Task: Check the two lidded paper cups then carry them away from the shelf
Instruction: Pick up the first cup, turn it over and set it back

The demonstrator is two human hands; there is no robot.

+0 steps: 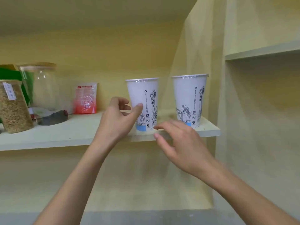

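A person reaches with both bare hands toward two lidded paper cups standing upright near the front right corner of a pale wooden shelf [65, 135]. The left cup [142, 98] and the right cup [189, 98], each white with line drawings and sealed with a film lid, stand apart from one another, the right cup close to the shelf's right edge. The left hand [116, 120] is at the left cup with its fingers [125, 101] spread and curled, the thumb laid against the cup's front wall; the grip does not look closed. The right hand [183, 143] hovers below and in front of the shelf's front edge, fingers [164, 125] apart and empty, its fingertips between the two cups' bases and partly covering the foot of the right cup. Farther along the shelf toward its left end sit a grain-filled jar [13, 108], an empty glass jar with a wooden lid [43, 88], a red and clear packet [85, 99] and a dark scoop-like item [53, 119] that is too blurred to name. Judging from the pose, the checking step is only beginning, with neither cup lifted. The next move appears to call for closing the left hand round its cup and bringing the right hand up and across to the other, gripping gently enough not to crush the paper walls, and keeping both upright as they come off the shelf.
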